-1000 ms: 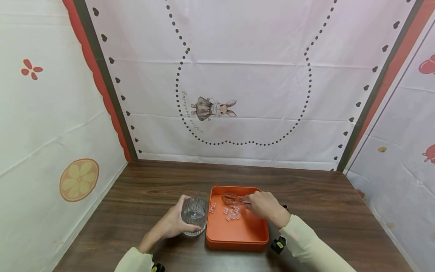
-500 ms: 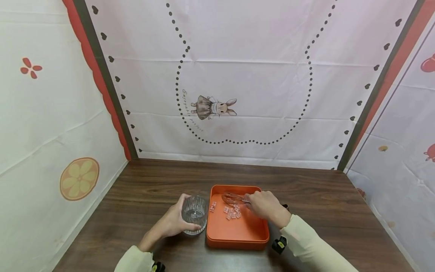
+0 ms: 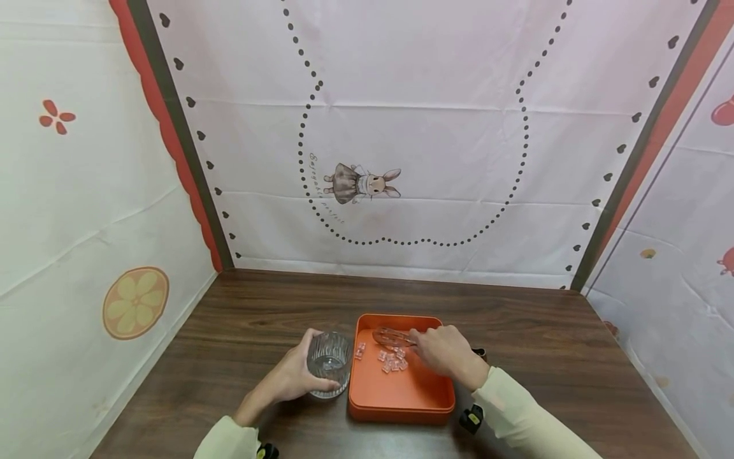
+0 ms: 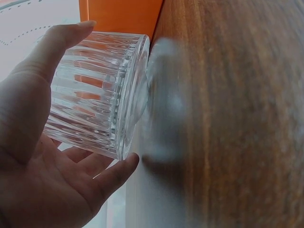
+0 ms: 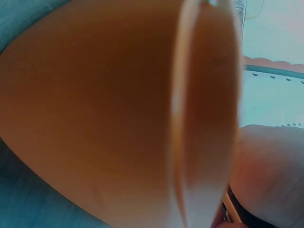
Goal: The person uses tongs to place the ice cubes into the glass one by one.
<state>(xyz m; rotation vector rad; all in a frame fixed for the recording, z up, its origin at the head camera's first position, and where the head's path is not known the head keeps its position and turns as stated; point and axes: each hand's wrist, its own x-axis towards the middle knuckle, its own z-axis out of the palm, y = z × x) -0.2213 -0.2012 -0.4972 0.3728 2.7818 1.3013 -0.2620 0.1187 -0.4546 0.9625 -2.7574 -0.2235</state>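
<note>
My left hand (image 3: 298, 370) holds a clear ribbed glass tumbler (image 3: 329, 360), thumb on the near side and fingers on the far side. In the left wrist view the glass (image 4: 95, 90) stands against the orange tray's side, its base close to the wood. My right hand (image 3: 447, 350) grips a utensil with a shiny or see-through oval head (image 3: 391, 337) over the orange tray (image 3: 395, 395). A dark handle end (image 3: 480, 352) sticks out behind that hand. Several small clear cubes (image 3: 392, 363) lie in the tray. The right wrist view shows the hand (image 5: 273, 171) partly behind the tray's blurred wall (image 5: 95, 104).
Both stand on a dark wood table (image 3: 275, 299). Printed white cloth walls (image 3: 424, 159) rise behind it and at both sides. One pair of cubes (image 3: 360, 350) sits apart by the tray's left wall.
My right hand and the utensil have shifted very slightly left within the tray. The left hand, glass, tray and cubes stay in place.
</note>
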